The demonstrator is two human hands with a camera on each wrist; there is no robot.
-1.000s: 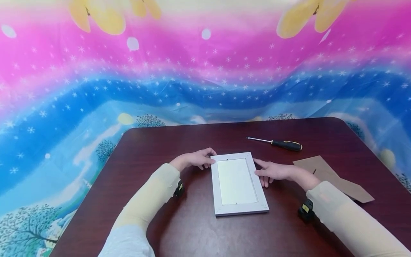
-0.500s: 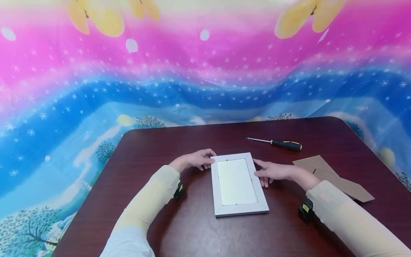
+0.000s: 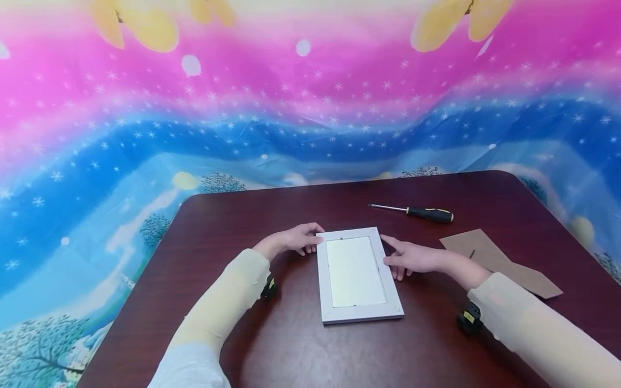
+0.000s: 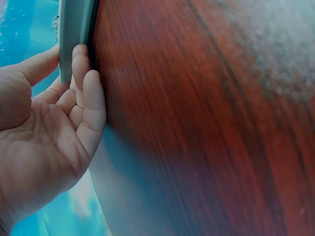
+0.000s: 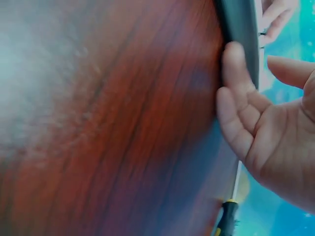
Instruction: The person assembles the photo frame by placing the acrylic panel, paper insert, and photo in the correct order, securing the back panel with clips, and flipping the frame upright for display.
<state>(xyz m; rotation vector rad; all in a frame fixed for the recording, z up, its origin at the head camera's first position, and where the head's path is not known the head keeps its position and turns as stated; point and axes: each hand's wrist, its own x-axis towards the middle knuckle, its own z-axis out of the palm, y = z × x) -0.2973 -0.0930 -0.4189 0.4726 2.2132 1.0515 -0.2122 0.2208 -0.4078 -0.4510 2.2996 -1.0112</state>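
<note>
A white picture frame [image 3: 356, 276] with a pale, shiny panel lies flat on the dark red-brown table in the head view. At its far left corner, my left hand [image 3: 301, 238] holds the edge, thumb on top and fingers curled against the side. The left wrist view shows that left hand [image 4: 54, 123] with the frame's side edge [image 4: 75, 34] between thumb and fingers. My right hand [image 3: 412, 257] is at the right edge, its fingers touching the side. In the right wrist view, the right hand's [image 5: 275, 128] thumb stands apart from the frame [image 5: 242, 29].
Behind the frame to the right lies a flat-blade screwdriver [image 3: 429, 214] with a black and yellow handle. A brown board [image 3: 506, 261], seemingly with a folded-out flap, rests beyond the right forearm. A colourful printed cloth [image 3: 301, 108] hangs behind the table [image 3: 252, 199].
The head view has shifted slightly, so everything sits a little higher and further left. Both hands and the picture frame keep their places on the table.
</note>
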